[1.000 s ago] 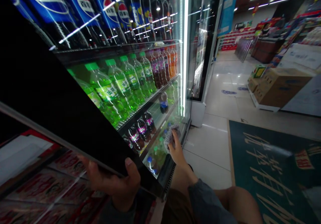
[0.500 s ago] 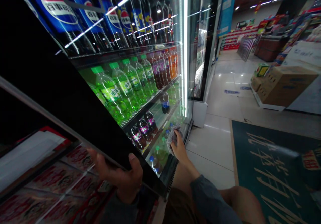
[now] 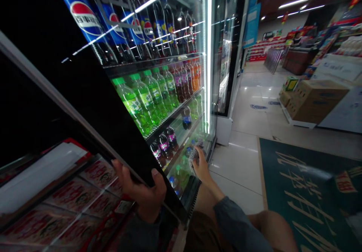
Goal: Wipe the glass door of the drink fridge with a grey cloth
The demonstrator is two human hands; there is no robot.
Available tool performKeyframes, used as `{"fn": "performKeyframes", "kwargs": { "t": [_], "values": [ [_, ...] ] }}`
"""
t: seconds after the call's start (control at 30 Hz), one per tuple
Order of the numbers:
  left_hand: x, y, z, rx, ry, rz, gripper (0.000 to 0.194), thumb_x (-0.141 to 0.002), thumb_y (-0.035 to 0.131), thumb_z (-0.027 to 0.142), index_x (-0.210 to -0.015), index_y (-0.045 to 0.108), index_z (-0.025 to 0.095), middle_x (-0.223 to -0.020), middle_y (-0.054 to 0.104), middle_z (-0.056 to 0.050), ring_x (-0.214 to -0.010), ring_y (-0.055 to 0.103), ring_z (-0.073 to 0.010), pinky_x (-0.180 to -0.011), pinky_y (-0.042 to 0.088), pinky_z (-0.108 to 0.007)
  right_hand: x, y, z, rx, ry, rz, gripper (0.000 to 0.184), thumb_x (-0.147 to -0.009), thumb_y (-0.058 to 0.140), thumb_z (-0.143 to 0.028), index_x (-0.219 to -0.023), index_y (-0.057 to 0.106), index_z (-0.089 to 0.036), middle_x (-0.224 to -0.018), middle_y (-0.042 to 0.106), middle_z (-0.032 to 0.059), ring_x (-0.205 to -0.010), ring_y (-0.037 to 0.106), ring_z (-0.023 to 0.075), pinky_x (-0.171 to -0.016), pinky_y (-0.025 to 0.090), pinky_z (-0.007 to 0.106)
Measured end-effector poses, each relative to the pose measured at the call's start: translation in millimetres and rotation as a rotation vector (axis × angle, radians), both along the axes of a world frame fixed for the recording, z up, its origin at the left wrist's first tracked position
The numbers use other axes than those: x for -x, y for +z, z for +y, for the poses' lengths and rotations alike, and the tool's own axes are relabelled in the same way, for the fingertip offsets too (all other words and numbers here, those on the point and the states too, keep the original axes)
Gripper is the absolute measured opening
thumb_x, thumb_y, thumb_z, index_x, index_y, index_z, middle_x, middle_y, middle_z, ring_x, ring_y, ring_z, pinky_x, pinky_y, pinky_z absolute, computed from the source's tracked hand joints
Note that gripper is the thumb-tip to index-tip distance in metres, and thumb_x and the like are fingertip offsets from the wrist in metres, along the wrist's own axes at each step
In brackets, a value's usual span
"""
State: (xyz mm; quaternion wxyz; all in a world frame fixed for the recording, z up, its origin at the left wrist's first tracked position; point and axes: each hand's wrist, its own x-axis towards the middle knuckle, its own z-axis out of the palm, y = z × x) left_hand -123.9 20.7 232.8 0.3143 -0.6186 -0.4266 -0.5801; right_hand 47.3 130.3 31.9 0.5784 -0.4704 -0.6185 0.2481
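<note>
A shop aisle with a pale tiled floor [image 3: 240, 169] runs along a glass-fronted drinks fridge [image 3: 224, 131]. Right of the fridge lie a dark green mat [image 3: 299, 195] and cardboard boxes [image 3: 313, 101], while a case of red-printed packets [image 3: 73, 195] sits left of it. The fridge's black-framed door [image 3: 70, 90] stands swung wide toward the person.

Both hands are closed on something. The left hand [image 3: 144, 191] curls around the door's lower edge, holding it away from the shelves. The right hand [image 3: 201, 162], at the end of a grey sleeve [image 3: 232, 222], reaches into the bottom of the fridge and grips a crumpled grey cloth [image 3: 196, 155]. The cloth sits at the front of the lowest shelf, just beside small green-capped bottles [image 3: 179, 173].

The shelves above are stocked. Pepsi bottles [image 3: 85, 18] stand at the top of the fridge, green soda bottles [image 3: 141, 101] a shelf below, and purple-labelled bottles [image 3: 164, 146] lower down, with a few gaps among them. The upper shelves are well above the cloth. The pictures do not show which parts of the fridge the cloth has gone over, or which are left.
</note>
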Motion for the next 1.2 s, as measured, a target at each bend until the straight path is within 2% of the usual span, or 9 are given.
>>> {"fn": "performKeyframes", "kwargs": {
  "t": [0.13, 0.37, 0.6, 0.73, 0.9, 1.07, 1.2],
  "values": [
    [-0.8, 2.0, 0.2, -0.026, -0.033, -0.010, 0.103, -0.073, 0.063, 0.007, -0.165, 0.020, 0.020, -0.173, 0.019, -0.011, -0.160, 0.017, -0.0229, -0.131, 0.016, -0.043, 0.7, -0.3, 0.5, 0.001, -0.008, -0.004, 0.060, -0.089, 0.049, -0.021, -0.149, 0.049, -0.019, -0.154, 0.054, 0.0163, -0.147, 0.048, 0.0292, -0.125, 0.037, 0.059],
    [-0.1, -0.5, 0.9, -0.021, -0.014, -0.011, 0.101, -0.075, 0.063, 0.008, -0.165, 0.019, 0.018, -0.172, 0.018, -0.017, -0.160, 0.017, -0.0291, -0.129, 0.018, -0.056, -2.5, -1.0, 1.1, 0.005, -0.010, 0.001, 0.055, -0.091, 0.051, -0.024, -0.146, 0.053, -0.021, -0.151, 0.058, 0.0149, -0.144, 0.051, 0.0294, -0.124, 0.038, 0.059],
    [-0.9, 2.4, 0.3, -0.036, -0.005, 0.001, 0.101, -0.074, 0.063, 0.007, -0.165, 0.020, 0.018, -0.170, 0.023, -0.019, -0.159, 0.020, -0.0298, -0.129, 0.018, -0.057, -3.5, -0.4, 1.7, 0.022, -0.009, 0.012, 0.055, -0.090, 0.052, -0.025, -0.145, 0.055, -0.019, -0.151, 0.058, 0.0160, -0.146, 0.050, 0.0298, -0.124, 0.038, 0.059],
    [-1.3, 2.5, -0.3, -0.031, -0.011, -0.001, 0.101, -0.075, 0.063, 0.007, -0.165, 0.020, 0.019, -0.171, 0.021, -0.015, -0.160, 0.018, -0.0254, -0.131, 0.017, -0.050, -4.5, 0.5, 1.9, 0.015, -0.007, 0.024, 0.053, -0.089, 0.055, -0.025, -0.142, 0.058, -0.021, -0.149, 0.060, 0.0137, -0.144, 0.052, 0.0293, -0.124, 0.038, 0.058],
    [-0.5, 0.6, 0.9, -0.033, 0.003, -0.026, 0.100, -0.074, 0.063, 0.011, -0.165, 0.021, 0.020, -0.170, 0.023, -0.016, -0.159, 0.019, -0.0309, -0.129, 0.017, -0.058, -2.6, 0.1, 1.2, 0.012, -0.009, 0.031, 0.058, -0.088, 0.055, -0.022, -0.146, 0.056, -0.021, -0.153, 0.057, 0.0134, -0.147, 0.049, 0.0291, -0.125, 0.037, 0.058],
    [-1.7, 2.0, 0.4, -0.029, 0.007, -0.006, 0.099, -0.077, 0.062, 0.009, -0.165, 0.019, 0.020, -0.171, 0.021, -0.016, -0.160, 0.017, -0.0250, -0.131, 0.016, -0.049, -1.6, -0.9, 1.1, 0.026, -0.019, 0.044, 0.056, -0.088, 0.054, -0.023, -0.144, 0.057, -0.022, -0.152, 0.058, 0.0135, -0.145, 0.051, 0.0293, -0.125, 0.037, 0.058],
    [-2.6, 0.5, -0.1, -0.013, -0.006, -0.029, 0.095, -0.080, 0.062, 0.008, -0.165, 0.019, 0.016, -0.171, 0.019, -0.020, -0.160, 0.017, -0.0283, -0.130, 0.017, -0.054, -0.5, -1.9, 0.8, 0.044, -0.019, 0.053, 0.056, -0.089, 0.054, -0.023, -0.144, 0.057, -0.021, -0.153, 0.057, 0.0127, -0.147, 0.049, 0.0291, -0.125, 0.037, 0.058]
  ]
}}
